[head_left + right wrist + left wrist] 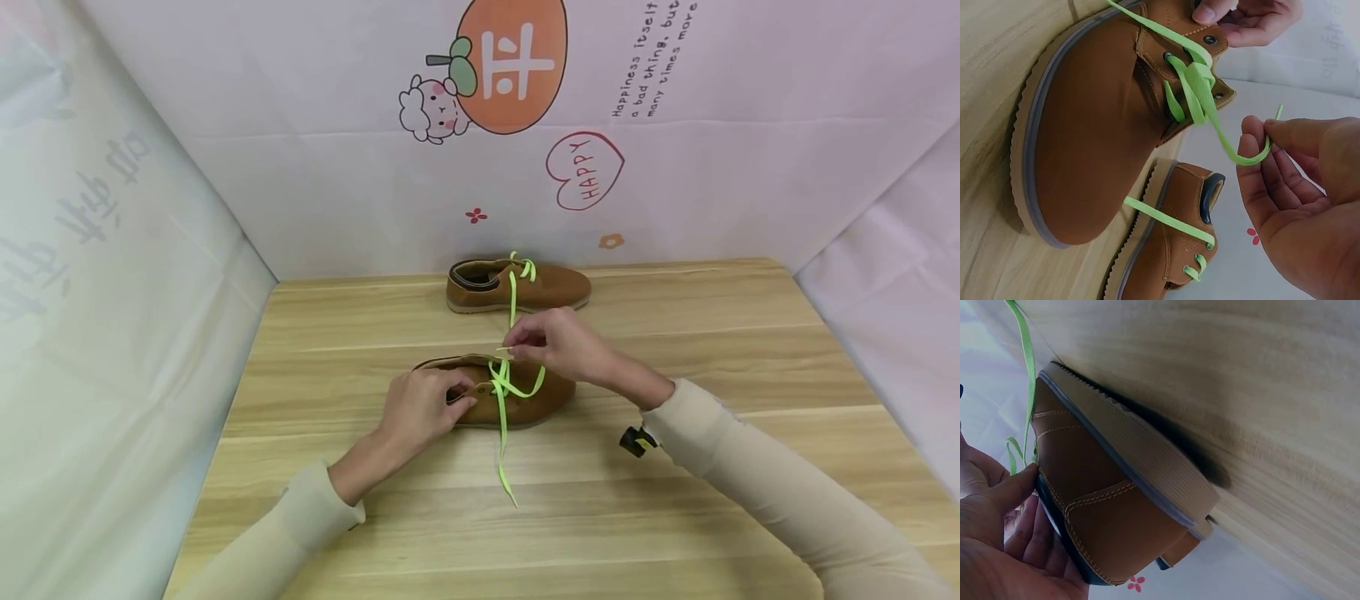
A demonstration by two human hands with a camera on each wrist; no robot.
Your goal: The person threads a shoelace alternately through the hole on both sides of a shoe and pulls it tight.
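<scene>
A brown leather shoe [553, 398] stands upright on the wooden table, its toe to the right. Its neon green shoelace [1200, 84] crosses over itself at the eyelets, and one end trails down the near side. My left hand [422, 406] pinches the near edge of the shoe's opening by the eyelets, thumb outside and fingers inside. Above the laces, my right hand [562, 346] pinches the other lace end between thumb and forefinger; the lace tip [1280, 111] sticks out past the fingertips. In the left wrist view, the shoe's heel side and ridged sole [1147, 459] show.
Behind stands a second brown shoe [561, 286] with green laces, one lace end hanging toward the nearer shoe. The wooden table [337, 333] meets a printed white cloth backdrop [330, 192] at its back edge. A small black device [636, 442] sits at the right cuff.
</scene>
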